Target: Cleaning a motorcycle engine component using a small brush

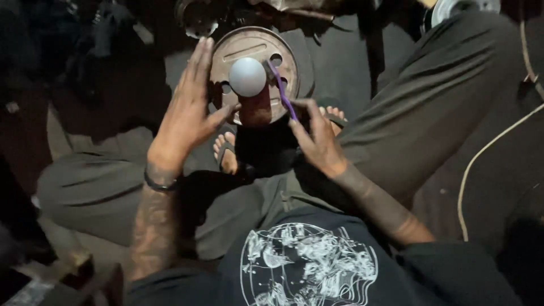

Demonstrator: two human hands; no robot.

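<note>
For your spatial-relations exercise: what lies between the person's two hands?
In the head view, between the left hand and right hand: a rusty round plate with grey ball.

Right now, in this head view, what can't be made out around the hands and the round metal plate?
- Plate: its centre is hidden behind the grey ball.
- Purple tool: its lower end is covered by the right hand.
- Left hand: whether it touches the plate is unclear.
- Top and left clutter: too dark.

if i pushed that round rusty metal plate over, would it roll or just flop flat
The rusty round plate looks thick and stiff, so probably heavy for its size. Being a disc, it might roll if on edge. The left hand rests against its rim, and the right hand works a thin purple tool on it.
</note>
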